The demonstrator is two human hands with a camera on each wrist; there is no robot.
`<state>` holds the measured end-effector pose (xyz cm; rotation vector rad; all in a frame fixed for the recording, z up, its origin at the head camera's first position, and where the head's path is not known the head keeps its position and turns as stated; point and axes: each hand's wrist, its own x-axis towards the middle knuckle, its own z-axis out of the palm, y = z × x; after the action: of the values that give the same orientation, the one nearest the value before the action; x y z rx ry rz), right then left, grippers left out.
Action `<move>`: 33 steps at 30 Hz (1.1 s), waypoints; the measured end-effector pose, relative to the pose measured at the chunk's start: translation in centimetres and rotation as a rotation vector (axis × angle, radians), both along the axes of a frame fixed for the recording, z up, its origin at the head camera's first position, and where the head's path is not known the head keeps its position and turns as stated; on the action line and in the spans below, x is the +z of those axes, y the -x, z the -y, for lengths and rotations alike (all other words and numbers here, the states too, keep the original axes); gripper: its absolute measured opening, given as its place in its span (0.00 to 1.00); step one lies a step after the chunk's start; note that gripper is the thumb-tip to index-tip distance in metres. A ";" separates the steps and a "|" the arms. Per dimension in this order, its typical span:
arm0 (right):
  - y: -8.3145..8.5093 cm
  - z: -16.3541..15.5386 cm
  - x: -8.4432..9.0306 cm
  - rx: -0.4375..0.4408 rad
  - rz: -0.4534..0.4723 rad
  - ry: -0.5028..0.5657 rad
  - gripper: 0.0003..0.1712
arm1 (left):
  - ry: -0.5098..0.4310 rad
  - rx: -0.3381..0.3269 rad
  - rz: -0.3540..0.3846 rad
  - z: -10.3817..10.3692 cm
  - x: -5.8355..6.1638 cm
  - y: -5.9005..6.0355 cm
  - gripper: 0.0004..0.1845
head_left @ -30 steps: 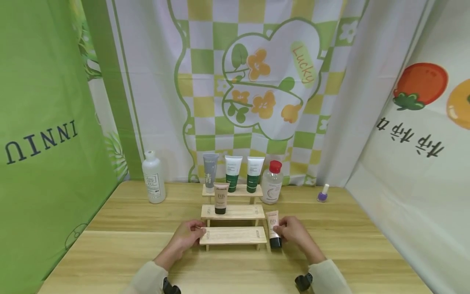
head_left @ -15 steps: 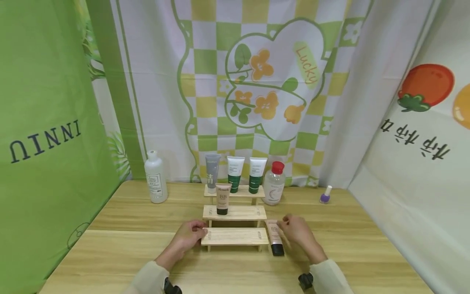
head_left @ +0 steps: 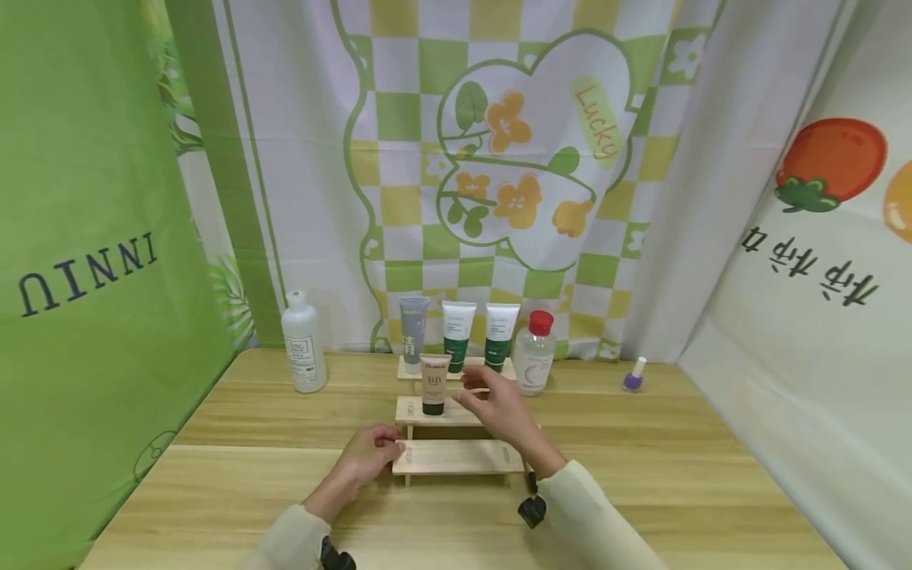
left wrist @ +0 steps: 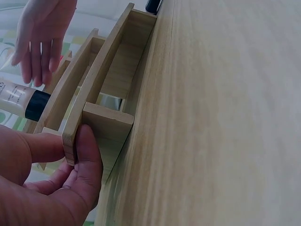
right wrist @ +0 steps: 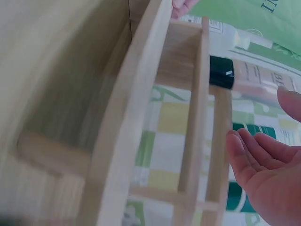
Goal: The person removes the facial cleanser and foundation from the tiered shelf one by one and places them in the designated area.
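I keep my left hand pinching the rack's bottom-step left end so it won't slide. My right hand hovers above the middle step, fingers straight and slightly apart, empty, reaching toward the BB tube upright on that step's left; I'd grip low, though contact looks unclear.

The left hand lies low and forward, its forearm in a pale sleeve angled in from the lower left; in the left wrist view its thumb and curled fingers pinch a thin wooden edge. The right hand is raised and reaches further forward than the left, its sleeved forearm slanting up from the lower right. Its fingers are spread and nearly straight, palm open, holding nothing.
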<state>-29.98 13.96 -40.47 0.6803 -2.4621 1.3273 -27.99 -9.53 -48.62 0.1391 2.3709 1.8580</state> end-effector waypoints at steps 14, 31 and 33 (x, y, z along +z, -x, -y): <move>0.8 2.3 -1.2 0.019 0.037 0.055 0.20 | 0.003 0.003 -0.003 0.0 -0.3 0.1 0.14; 0.7 3.9 -1.4 -0.015 0.033 0.013 0.15 | 0.005 -0.007 0.009 0.0 0.1 0.0 0.15; 0.7 3.9 -1.5 -0.019 0.031 0.014 0.14 | 0.007 -0.001 0.010 -0.1 0.1 0.0 0.14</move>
<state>-30.65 10.07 -41.94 0.6357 -2.4749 1.3571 -28.00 -9.44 -48.52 0.1305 2.3696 1.8455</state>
